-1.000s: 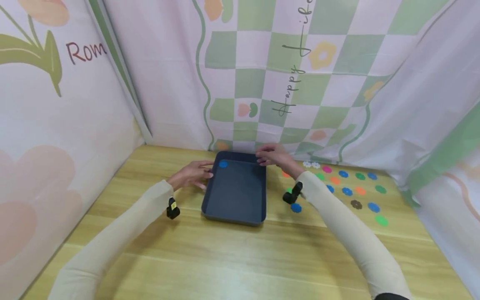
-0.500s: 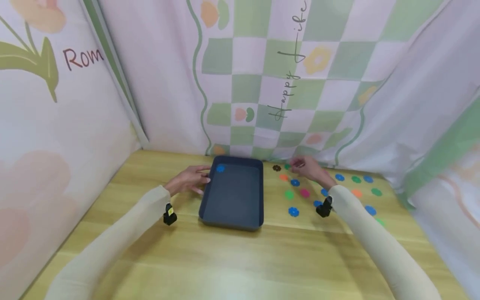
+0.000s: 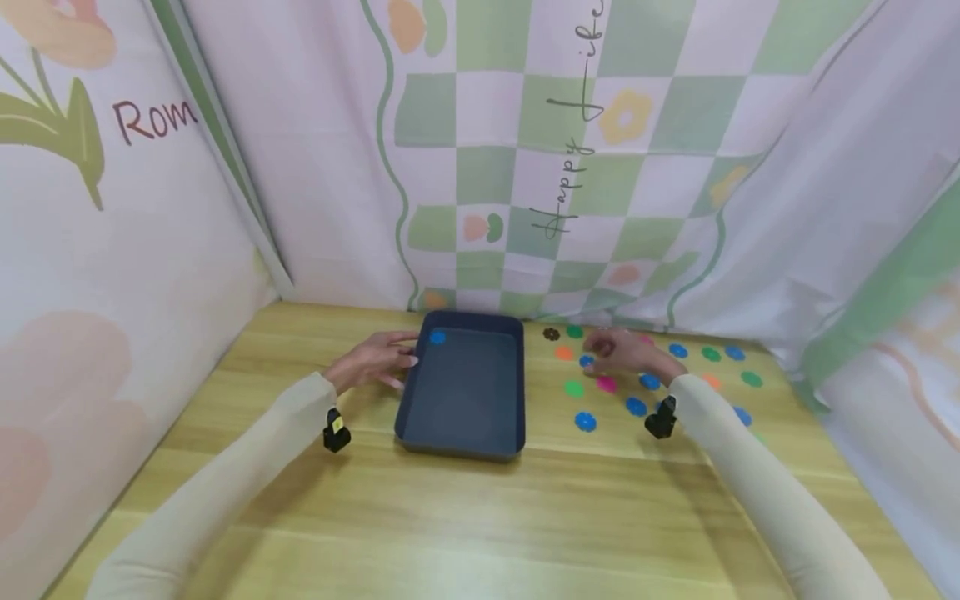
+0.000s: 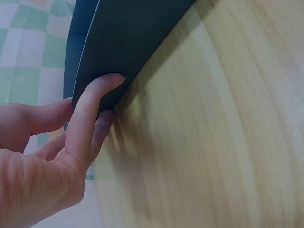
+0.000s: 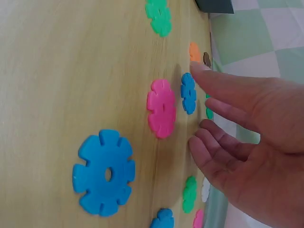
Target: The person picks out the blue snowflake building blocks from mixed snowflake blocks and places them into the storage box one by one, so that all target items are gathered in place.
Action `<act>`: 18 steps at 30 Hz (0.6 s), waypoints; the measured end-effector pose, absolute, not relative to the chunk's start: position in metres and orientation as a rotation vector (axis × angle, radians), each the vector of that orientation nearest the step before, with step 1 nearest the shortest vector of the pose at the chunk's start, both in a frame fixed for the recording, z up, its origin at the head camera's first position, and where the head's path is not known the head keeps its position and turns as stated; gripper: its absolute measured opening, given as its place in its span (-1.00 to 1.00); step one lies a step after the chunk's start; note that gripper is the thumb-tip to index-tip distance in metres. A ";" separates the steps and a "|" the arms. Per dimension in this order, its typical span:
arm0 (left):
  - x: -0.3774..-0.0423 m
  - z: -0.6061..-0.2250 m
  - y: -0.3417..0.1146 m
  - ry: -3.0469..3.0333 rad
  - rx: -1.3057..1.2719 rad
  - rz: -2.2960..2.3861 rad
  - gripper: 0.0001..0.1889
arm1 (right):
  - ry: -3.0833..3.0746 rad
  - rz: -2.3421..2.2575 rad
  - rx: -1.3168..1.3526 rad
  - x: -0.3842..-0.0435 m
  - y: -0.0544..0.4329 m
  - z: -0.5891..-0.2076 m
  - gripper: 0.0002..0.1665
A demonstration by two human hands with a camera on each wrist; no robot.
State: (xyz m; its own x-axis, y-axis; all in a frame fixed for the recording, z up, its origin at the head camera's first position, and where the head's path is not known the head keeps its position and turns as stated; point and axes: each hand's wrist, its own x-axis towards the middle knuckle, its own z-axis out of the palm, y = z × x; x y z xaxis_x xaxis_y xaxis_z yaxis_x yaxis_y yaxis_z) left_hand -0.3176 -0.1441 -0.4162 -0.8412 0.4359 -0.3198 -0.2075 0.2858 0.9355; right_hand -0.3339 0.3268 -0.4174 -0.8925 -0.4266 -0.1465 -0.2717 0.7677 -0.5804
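In the head view a dark rectangular tray (image 3: 461, 400) lies on the table, with one blue flower-shaped plastic piece (image 3: 437, 337) inside at its far left corner. My left hand (image 3: 372, 360) rests against the tray's left outer wall; in the left wrist view its fingers (image 4: 81, 121) touch the dark side. My right hand (image 3: 626, 350) hovers right of the tray among the scattered pieces. Its thumb and fingers are parted around nothing, beside a small blue piece (image 5: 188, 93). A pink piece (image 5: 162, 109) and a larger blue piece (image 5: 105, 173) lie close by.
Several flower-shaped pieces in blue, green, orange, pink and brown spread over the right side of the wooden table (image 3: 480, 525); a green piece (image 3: 574, 389) lies near the tray. A patterned curtain (image 3: 487, 175) hangs along the back edge.
My right hand has gone from the tray's far right rim rightward to the loose pieces, then come slightly nearer the small blue one. My left hand stays at the tray's left wall.
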 end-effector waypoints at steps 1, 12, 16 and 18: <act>-0.318 -0.416 -0.143 2.030 0.203 1.593 -0.28 | 2.688 -0.814 -0.550 -0.333 0.328 -0.418 -0.44; -0.319 -0.416 -0.144 2.055 0.177 1.573 -0.28 | 2.722 -0.809 -0.750 -0.339 0.329 -0.425 -0.69; -0.320 -0.416 -0.143 2.036 0.198 1.571 -0.28 | 2.705 -0.792 -0.680 -0.341 0.329 -0.423 -0.73; -0.320 -0.415 -0.142 2.022 0.213 1.577 -0.28 | 2.705 -0.778 -0.663 -0.341 0.330 -0.422 -0.73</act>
State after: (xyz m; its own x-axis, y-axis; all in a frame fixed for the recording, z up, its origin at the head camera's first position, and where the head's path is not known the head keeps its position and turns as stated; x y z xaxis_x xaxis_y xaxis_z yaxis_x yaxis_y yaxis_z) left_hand -0.3202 -0.1421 -0.4153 -0.8301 0.4496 -0.3298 -0.2104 0.2952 0.9320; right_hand -0.3415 0.3301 -0.4224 -0.8655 -0.4887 -0.1097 -0.3557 0.7540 -0.5522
